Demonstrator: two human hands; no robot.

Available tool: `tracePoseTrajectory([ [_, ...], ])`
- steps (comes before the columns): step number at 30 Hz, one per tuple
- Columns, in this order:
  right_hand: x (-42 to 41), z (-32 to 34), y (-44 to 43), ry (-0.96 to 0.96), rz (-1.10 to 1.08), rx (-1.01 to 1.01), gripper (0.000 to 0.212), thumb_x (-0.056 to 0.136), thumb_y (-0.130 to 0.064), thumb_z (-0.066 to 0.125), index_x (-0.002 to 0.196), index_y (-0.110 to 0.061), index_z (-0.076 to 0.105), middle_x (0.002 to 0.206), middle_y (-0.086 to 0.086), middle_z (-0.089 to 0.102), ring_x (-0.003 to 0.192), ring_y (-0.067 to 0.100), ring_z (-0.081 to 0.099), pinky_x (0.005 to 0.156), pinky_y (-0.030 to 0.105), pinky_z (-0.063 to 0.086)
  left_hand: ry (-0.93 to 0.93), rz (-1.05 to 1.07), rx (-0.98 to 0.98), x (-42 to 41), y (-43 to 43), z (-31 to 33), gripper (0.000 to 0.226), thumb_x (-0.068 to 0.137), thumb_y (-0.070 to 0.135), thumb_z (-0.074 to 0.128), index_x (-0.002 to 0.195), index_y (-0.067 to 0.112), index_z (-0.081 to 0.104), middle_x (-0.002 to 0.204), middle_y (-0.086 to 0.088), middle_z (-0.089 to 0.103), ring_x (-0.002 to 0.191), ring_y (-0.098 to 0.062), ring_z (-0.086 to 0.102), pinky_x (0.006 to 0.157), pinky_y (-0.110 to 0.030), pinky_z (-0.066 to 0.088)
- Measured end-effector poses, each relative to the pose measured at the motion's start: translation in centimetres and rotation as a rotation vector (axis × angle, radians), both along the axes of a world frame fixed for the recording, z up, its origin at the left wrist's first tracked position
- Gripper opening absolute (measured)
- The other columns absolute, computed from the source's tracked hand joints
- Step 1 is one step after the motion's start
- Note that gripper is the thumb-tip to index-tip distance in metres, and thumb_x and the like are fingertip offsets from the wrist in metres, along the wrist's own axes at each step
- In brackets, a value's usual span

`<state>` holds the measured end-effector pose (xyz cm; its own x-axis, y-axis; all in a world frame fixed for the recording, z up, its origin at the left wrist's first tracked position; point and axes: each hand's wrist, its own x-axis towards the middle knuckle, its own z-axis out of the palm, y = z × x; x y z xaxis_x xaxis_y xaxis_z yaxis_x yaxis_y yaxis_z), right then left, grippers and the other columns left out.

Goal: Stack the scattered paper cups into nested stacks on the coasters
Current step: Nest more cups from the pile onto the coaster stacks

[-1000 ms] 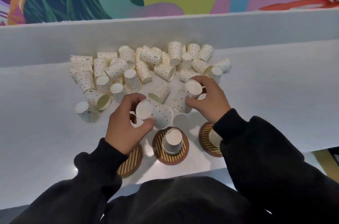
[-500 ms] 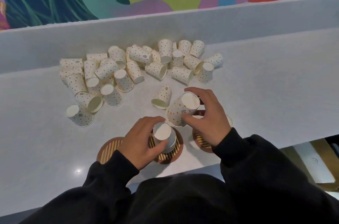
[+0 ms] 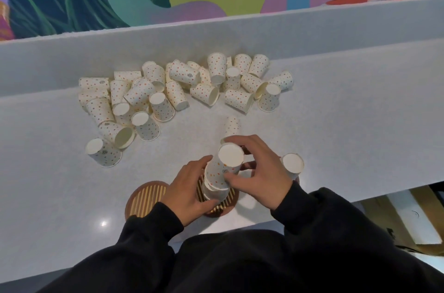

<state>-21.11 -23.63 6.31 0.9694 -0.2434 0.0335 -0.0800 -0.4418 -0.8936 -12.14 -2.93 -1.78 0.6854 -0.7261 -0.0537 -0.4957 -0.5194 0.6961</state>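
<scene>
My right hand [image 3: 260, 176] grips an upside-down, dotted white paper cup [image 3: 224, 165], sleeved over the inverted cups [image 3: 215, 193] on the middle round, striped wooden coaster [image 3: 231, 201] — my left hand [image 3: 186, 193] clasps that stack's lower side. The left coaster [image 3: 146, 197] lies bare; loose cups [image 3: 182, 90] litter the white counter [image 3: 336, 124] beyond.

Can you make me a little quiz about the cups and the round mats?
1. True or false: the left coaster has cups on it.
2. Which hand grips the top cup? A) left hand B) right hand
3. Are the stacked cups mouth up or mouth down?

Key: 1. False, it is bare. 2. B; the left hand steadies the stack on the middle coaster. 3. Mouth down.
</scene>
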Motion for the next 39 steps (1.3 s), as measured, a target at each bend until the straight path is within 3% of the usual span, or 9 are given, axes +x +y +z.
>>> tracePoseTrajectory([
  [5,-0.1,-2.2,1.3,0.076,0.102,-0.168,0.063,0.076,-0.036,0.081,0.133,-0.037,0.052,0.127,-0.017,0.050,0.114,-0.013,0.044,0.094,0.006,0.036,0.128,-0.062,0.118,2.7,1.2,0.8,0.098,0.072,0.053,0.074,0.153,0.050,0.019,0.134,0.017,0.047,0.111,0.000,0.050,0.092,-0.028,0.049],
  [13,-1.0,-6.5,2.4,0.218,0.146,-0.176,0.066,0.076,-0.036,0.077,0.136,-0.039,0.049,0.128,-0.015,0.048,0.118,0.001,0.049,0.104,0.025,0.045,-0.042,-0.054,0.108,9.6,-4.2,2.8,0.075,0.089,0.014,0.063,0.149,0.047,0.034,0.131,0.005,0.052,0.100,-0.007,0.056,0.081,-0.027,0.052],
  [16,-1.3,-7.9,2.5,0.268,0.113,-0.162,0.068,0.075,-0.036,0.078,0.136,-0.040,0.047,0.130,-0.015,0.049,0.120,0.003,0.050,0.107,0.030,0.046,-0.143,-0.292,0.188,11.5,-10.0,3.2,0.082,0.088,0.017,0.065,0.154,0.050,0.028,0.153,0.000,0.038,0.123,-0.023,0.053,0.100,-0.040,0.051],
  [21,-1.7,-9.2,2.4,0.347,0.027,-0.103,0.074,0.073,-0.039,0.083,0.137,-0.040,0.046,0.133,-0.016,0.052,0.121,0.005,0.052,0.107,0.033,0.047,-0.527,-0.703,0.554,11.1,-18.0,1.9,0.106,0.087,0.019,0.073,0.161,0.043,0.001,0.173,0.002,0.001,0.155,-0.032,0.018,0.117,-0.050,0.035],
  [24,-2.0,-9.4,2.6,0.387,0.039,-0.081,0.085,0.071,-0.043,0.085,0.144,-0.040,0.042,0.139,-0.016,0.049,0.123,0.001,0.048,0.103,0.012,0.039,-0.634,-0.775,0.706,10.5,-20.3,1.4,0.106,0.089,0.023,0.074,0.163,0.032,-0.001,0.171,0.001,0.009,0.156,-0.032,0.013,0.122,-0.052,0.024],
  [27,-2.1,-9.7,2.7,0.393,0.027,-0.065,0.086,0.074,-0.044,0.086,0.146,-0.038,0.041,0.140,-0.015,0.048,0.119,-0.005,0.043,0.092,-0.002,0.029,-0.644,-0.751,0.710,10.9,-20.9,0.1,0.086,0.090,0.036,0.074,0.159,0.027,0.024,0.160,-0.002,0.038,0.147,-0.030,0.032,0.115,-0.050,0.033],
  [32,-1.9,-9.9,3.2,0.399,-0.025,-0.015,0.070,0.078,-0.035,0.085,0.134,-0.047,0.044,0.139,-0.015,0.050,0.125,0.003,0.047,0.110,0.023,0.039,-0.299,-0.560,0.623,11.7,-17.1,-1.1,0.075,0.084,0.043,0.078,0.147,0.033,0.040,0.142,-0.001,0.053,0.129,-0.028,0.050,0.105,-0.044,0.044],
  [36,-1.8,-10.1,3.1,0.372,-0.028,-0.040,0.069,0.077,-0.035,0.084,0.132,-0.047,0.044,0.135,-0.015,0.052,0.123,0.004,0.050,0.108,0.025,0.043,0.041,-0.197,0.426,12.2,-11.7,1.0,0.087,0.073,0.039,0.089,0.141,0.031,0.035,0.128,-0.005,0.062,0.112,-0.030,0.061,0.094,-0.040,0.052],
  [39,-1.5,-10.4,2.8,0.380,0.010,-0.095,0.071,0.075,-0.040,0.084,0.135,-0.040,0.045,0.136,-0.014,0.053,0.123,0.007,0.052,0.107,0.028,0.046,0.183,0.019,0.219,11.4,-6.9,3.6,0.076,0.070,0.045,0.090,0.124,0.034,0.037,0.114,-0.003,0.062,0.097,-0.025,0.062,0.078,-0.035,0.052],
])
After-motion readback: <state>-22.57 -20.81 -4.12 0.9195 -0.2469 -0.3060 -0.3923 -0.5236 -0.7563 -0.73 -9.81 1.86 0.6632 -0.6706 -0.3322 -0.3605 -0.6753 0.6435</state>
